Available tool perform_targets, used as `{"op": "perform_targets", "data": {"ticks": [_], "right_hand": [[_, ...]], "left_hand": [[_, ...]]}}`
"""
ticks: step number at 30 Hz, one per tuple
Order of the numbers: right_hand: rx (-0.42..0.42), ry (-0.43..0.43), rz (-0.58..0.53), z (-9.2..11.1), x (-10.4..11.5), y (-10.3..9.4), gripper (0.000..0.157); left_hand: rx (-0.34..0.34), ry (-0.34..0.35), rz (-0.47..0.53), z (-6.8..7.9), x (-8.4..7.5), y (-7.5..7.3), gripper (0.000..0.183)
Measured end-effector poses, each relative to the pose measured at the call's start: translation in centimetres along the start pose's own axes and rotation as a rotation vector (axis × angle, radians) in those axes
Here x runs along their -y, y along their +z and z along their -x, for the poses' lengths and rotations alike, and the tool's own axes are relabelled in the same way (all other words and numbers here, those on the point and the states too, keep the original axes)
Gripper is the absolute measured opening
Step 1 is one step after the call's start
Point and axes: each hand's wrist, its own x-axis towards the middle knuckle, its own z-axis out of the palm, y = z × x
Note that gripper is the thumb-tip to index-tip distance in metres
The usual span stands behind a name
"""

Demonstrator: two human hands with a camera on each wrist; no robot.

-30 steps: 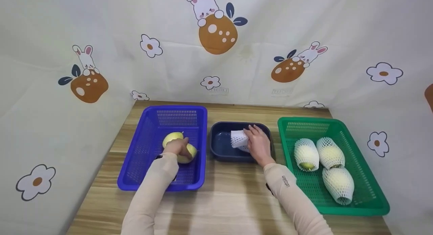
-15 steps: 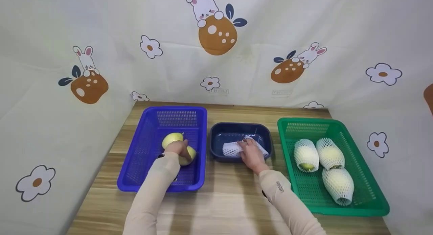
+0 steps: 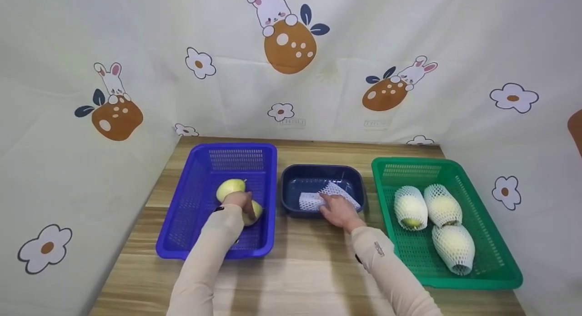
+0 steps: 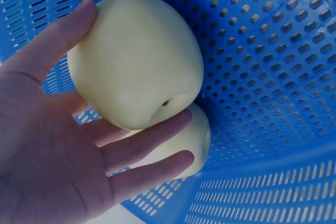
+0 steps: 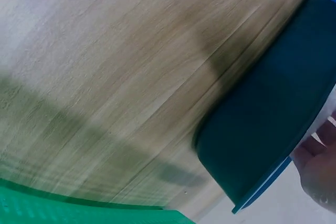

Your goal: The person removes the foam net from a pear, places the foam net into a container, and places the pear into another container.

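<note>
My left hand [image 3: 238, 201] reaches into the blue basket [image 3: 170, 236] and holds a yellow-green pear [image 3: 253, 213]. In the left wrist view the thumb lies on one side of this pear [image 4: 137, 59] and fingers pass behind and under it. Another pear [image 3: 231, 188] sits beside it, farther back in the basket. My right hand [image 3: 340, 211] is over the near side of a dark blue tub [image 3: 291, 182], its fingertips pinching a white foam net sleeve [image 3: 309, 201]. A second foam net [image 3: 338, 191] lies slanted beside it. The tub's wall hides most of the right fingers in the right wrist view.
A green basket [image 3: 500, 252] stands at the right with a few net-wrapped pears [image 3: 452, 248]. All containers rest on a wood-grain table [image 3: 295, 279]. A printed cloth [image 3: 227, 97] rises behind and at both sides.
My right hand has lowered the foam net into the tub and shifted left and nearer, uncovering the second net. The left hand stays at the pear, slightly nearer.
</note>
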Motion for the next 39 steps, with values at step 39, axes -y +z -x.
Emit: {"op": "perform_targets", "data": {"ticks": [39], "right_hand": [[-0.139,-0.053,-0.003,0.8,-1.3,-5.3,0.04]], "left_hand": [[-0.077,0.083,-0.332,-0.3,-2.2,-1.6,0.025]]}}
